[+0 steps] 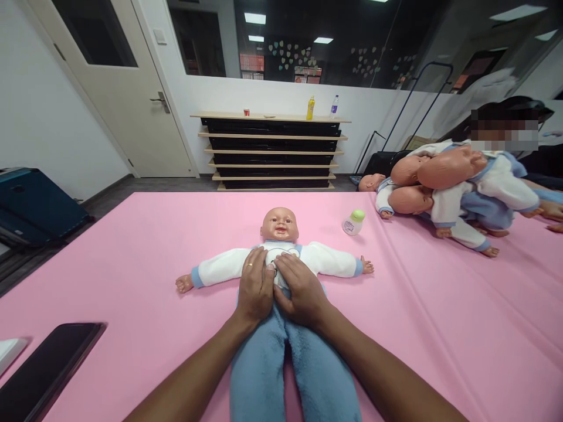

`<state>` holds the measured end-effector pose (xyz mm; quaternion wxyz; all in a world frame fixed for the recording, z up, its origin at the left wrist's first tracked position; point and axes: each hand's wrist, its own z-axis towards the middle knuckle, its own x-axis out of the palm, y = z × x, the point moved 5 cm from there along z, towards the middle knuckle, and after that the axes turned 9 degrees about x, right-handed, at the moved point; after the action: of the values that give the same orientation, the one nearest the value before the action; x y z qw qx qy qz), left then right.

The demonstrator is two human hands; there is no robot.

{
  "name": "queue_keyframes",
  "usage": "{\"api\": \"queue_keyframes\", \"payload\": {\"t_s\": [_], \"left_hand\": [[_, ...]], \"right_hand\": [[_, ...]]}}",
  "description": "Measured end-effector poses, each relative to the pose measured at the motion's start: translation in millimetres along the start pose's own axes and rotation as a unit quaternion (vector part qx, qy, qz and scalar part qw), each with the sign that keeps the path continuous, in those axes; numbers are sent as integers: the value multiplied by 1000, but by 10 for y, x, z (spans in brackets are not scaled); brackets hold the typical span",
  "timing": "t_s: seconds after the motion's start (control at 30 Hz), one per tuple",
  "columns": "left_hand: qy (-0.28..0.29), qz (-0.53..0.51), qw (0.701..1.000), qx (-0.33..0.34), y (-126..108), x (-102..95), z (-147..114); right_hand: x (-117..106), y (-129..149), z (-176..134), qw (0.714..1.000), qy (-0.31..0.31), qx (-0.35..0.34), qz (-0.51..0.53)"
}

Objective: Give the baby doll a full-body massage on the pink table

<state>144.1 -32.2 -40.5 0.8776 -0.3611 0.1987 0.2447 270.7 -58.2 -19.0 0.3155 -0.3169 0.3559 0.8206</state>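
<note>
A baby doll [280,225] lies on its back on the pink table cover [158,228], head away from me and arms stretched out sideways. It wears a white top with light-blue cuffs and blue fleece trousers. Flat on the left side of its chest and belly rests my left hand [256,284], a ring on one finger. My right hand [301,287] lies on the other side of the chest, fingers extended. The two thumbs are close together in the middle, and both hands cover part of the print on the top. Neither hand grips anything.
A small bottle with a green cap [353,223] stands beyond the doll's arm. Several more dolls [453,187] are piled at the far right, near another person. A black phone [53,369] lies at the near left. Stacked boards [272,135] stand by the wall.
</note>
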Motion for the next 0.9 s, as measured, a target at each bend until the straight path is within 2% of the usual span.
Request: {"api": "queue_keyframes", "payload": {"t_s": [0.1,0.23,0.43,0.53,0.73,0.9], "left_hand": [[-12,0,999,53,-91,-39,-6],[-12,-28,991,132,-248,-102,-1],[38,-90,973,211,-420,-141,15],[67,-88,975,194,-400,-110,28],[119,-35,987,105,-226,31,51],[100,4,994,48,-92,75,44]], "right_hand": [[54,-51,35,999,43,23,0],[84,-135,51,995,65,73,-12],[124,-245,2,987,72,135,-42],[142,-270,-24,983,60,165,-52],[131,-242,-54,979,12,183,-87],[31,-124,-54,985,-43,140,-89]]}}
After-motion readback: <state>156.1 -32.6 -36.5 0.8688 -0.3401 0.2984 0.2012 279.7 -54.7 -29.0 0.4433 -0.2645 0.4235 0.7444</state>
